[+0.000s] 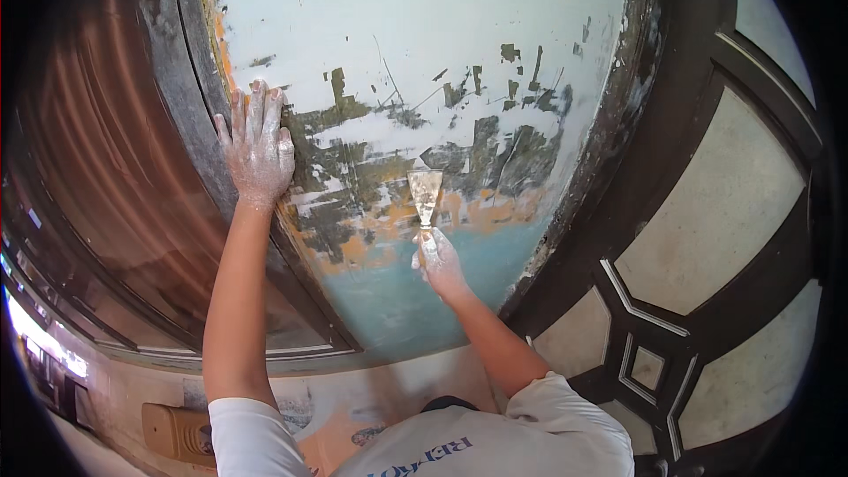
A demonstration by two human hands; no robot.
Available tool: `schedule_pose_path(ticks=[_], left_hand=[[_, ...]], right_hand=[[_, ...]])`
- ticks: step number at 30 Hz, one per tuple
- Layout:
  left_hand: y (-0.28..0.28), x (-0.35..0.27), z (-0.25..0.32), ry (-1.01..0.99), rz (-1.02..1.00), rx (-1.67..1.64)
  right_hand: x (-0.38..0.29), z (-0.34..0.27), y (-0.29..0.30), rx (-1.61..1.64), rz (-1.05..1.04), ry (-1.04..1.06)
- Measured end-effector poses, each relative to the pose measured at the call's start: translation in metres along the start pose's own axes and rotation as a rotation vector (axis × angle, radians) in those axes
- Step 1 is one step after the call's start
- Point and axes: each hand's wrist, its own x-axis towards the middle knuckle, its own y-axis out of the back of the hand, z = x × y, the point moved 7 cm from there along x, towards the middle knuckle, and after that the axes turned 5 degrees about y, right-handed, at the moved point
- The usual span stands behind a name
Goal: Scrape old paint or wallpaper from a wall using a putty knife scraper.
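Note:
My right hand (440, 264) grips the handle of a putty knife (425, 195), whose broad blade points up and lies against or close to the wall. White dust coats both hands. My left hand (260, 152) is spread flat, with the fingers upward, at the wall's left border beside the wooden frame. The wall (424, 20) is pale white at the top. Around the blade it is scraped into dark, grey and orange patches, and a blue-green painted band (411, 298) runs below them.
To the left stands a dark-framed window (126, 146) with brownish curtain folds behind its glass. A dark wooden door (702, 324) with pale panels fills the right side. At the lower left is a tan plastic object (175, 430). A worn door frame (583, 165) borders the wall.

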Motion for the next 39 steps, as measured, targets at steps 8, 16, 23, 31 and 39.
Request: schedule_pose_path(ticks=[8,16,23,31,39], left_hand=[[0.001,-0.003,-0.005,0.001,-0.006,-0.002],[0.0,-0.003,0.0,-0.033,0.011,-0.051],[0.001,-0.004,-0.005,-0.02,0.01,-0.028],[0.004,-0.002,-0.005,-0.033,0.031,-0.051],[-0.002,-0.004,-0.004,-0.022,-0.004,-0.023]], right_hand=[[0.034,-0.079,0.022,0.216,0.163,0.105],[0.022,-0.037,0.063,-0.006,0.345,0.268],[0.005,-0.021,0.063,-0.047,0.299,0.136],[0.028,-0.085,0.063,-0.133,0.302,0.245],[0.03,-0.051,0.065,-0.099,0.238,0.174]])
